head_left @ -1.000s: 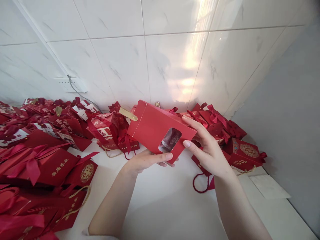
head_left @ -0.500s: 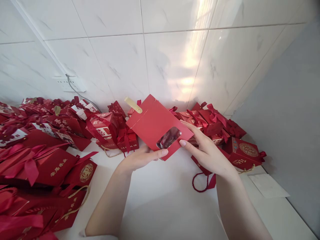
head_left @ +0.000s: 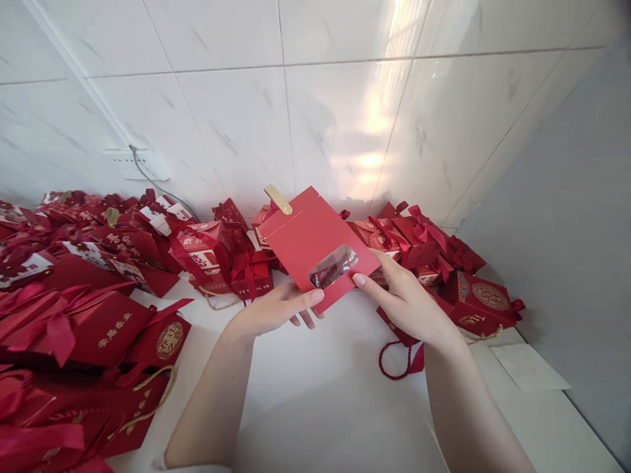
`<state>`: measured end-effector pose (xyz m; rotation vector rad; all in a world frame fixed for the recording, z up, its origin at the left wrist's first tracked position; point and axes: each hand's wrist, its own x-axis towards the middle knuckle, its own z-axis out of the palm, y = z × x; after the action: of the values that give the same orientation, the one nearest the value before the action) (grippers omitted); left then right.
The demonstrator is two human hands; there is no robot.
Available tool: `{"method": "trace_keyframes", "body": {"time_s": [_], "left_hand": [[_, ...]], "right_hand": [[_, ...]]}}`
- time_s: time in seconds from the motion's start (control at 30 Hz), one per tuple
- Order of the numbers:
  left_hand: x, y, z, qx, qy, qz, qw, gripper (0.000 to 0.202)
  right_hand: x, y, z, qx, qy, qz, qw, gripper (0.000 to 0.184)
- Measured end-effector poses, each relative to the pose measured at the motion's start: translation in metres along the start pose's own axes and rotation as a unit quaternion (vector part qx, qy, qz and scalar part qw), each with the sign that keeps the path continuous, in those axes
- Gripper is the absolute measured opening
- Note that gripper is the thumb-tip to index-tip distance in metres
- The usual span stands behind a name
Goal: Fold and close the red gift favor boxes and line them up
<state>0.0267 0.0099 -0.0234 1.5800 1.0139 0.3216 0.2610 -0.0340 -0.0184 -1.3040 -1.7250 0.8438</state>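
A red gift box with a clear window is held up tilted over the white table, between my two hands. Through the window something dark red shows, its kind unclear. From the box's upper left edge sticks out a gold strap. My left hand has its thumb on the lower edge of the box, with the other fingers behind and below. At the right edge, my right hand pinches the box, thumb in front near the window and fingers along the side.
Many red gift boxes with ribbons crowd the left of the white table. More boxes line the wall at the right, one with a dark red cord loop. A white paper lies far right. A socket with a cable is on the tiled wall.
The box has shifted slightly right and turned a little, and glare now shows more on its window. My left hand's fingers have come into view below the box.
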Motion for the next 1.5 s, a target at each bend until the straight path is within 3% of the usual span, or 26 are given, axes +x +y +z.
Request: {"method": "trace_keyframes", "body": {"time_s": [0.23,1.3,1.5], "left_hand": [[-0.002,0.004,0.0,0.013,0.002,-0.01,1.0,0.058],[0.0,0.0,-0.003,0.019,-0.013,-0.015,1.0,0.057],[-0.003,-0.004,-0.01,-0.003,-0.016,0.019,1.0,0.048]], "right_hand": [[0.002,-0.003,0.0,-0.024,-0.003,0.009,1.0,0.039],[0.0,0.002,0.0,-0.021,-0.006,0.013,1.0,0.048],[0.002,0.019,-0.004,0.051,0.053,0.021,0.997,0.05]]}}
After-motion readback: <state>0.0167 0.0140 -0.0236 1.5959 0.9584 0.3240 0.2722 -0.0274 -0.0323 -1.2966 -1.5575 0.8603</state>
